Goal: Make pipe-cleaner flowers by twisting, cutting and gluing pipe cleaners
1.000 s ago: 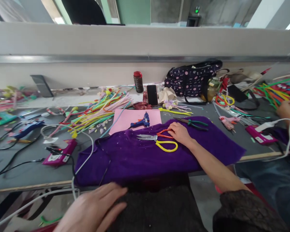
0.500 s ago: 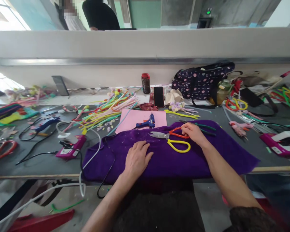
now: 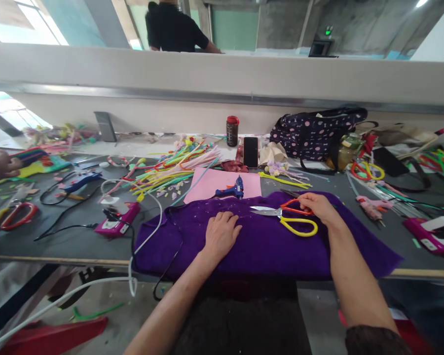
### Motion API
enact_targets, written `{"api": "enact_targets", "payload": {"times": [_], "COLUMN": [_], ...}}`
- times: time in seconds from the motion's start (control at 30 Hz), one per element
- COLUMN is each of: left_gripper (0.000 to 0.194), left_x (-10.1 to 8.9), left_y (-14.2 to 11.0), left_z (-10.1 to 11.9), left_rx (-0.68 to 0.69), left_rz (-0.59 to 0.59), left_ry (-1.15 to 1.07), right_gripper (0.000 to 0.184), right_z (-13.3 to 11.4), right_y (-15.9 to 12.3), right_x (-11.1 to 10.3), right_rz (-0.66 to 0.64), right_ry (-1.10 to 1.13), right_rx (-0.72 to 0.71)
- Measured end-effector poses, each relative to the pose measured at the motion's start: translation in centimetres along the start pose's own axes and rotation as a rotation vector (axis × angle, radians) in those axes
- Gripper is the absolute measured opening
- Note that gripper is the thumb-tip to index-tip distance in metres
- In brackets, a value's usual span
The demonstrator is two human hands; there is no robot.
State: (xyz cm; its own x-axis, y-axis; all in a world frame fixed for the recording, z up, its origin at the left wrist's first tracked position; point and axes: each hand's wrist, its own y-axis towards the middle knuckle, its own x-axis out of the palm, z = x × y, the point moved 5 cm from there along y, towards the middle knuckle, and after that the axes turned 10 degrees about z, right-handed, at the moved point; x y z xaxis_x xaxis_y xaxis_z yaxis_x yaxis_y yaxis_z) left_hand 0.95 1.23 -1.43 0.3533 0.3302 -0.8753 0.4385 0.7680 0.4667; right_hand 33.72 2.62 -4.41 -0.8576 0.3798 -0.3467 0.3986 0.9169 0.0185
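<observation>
My right hand [image 3: 317,206] grips the scissors [image 3: 299,226] by the red handle loop. The yellow loop hangs free toward me, and the blades point left, just over the cloth. Fingers stretched out, my left hand [image 3: 222,233] lies flat on the purple cloth [image 3: 266,256], left of the blade tips. Small pale bits are scattered on the cloth above that hand. Behind it, a blue glue gun [image 3: 229,189] rests on a pink sheet [image 3: 202,183]. Dark green pieces lie partly hidden behind my right hand.
Several coloured pipe cleaners [image 3: 170,170] are heaped at back left. Farther back stand a red-lidded bottle [image 3: 232,132], a phone [image 3: 250,152] and a patterned bag [image 3: 311,133]. A white cable [image 3: 155,229] crosses the cloth's left side. A co-worker's hand [image 3: 2,166] reaches in at far left.
The scissors have shifted right over the cloth with my right hand. My left hand stays flat on the cloth. A co-worker's hand has come into view at the left edge.
</observation>
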Motion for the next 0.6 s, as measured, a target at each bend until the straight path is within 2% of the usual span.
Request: {"api": "enact_targets", "payload": {"times": [0.2,0.47,0.6], "left_gripper": [0.028,0.030,0.030], "left_x": [0.2,0.2,0.2], "left_y": [0.0,0.0,0.1], "left_z": [0.0,0.1,0.0], "left_rx": [0.037,0.055,0.052], "left_rz": [0.023,0.033,0.037], "left_ry": [0.009,0.028,0.018], "right_gripper": [0.021,0.017,0.014], "right_z": [-0.3,-2.1,-3.3], "right_y": [0.0,-0.4,-1.0], "right_x": [0.0,-0.5,-0.2], "right_rz": [0.072,0.213,0.198], "right_ry": [-0.030,-0.041,0.096], "right_rx": [-0.009,-0.221,-0.232]}}
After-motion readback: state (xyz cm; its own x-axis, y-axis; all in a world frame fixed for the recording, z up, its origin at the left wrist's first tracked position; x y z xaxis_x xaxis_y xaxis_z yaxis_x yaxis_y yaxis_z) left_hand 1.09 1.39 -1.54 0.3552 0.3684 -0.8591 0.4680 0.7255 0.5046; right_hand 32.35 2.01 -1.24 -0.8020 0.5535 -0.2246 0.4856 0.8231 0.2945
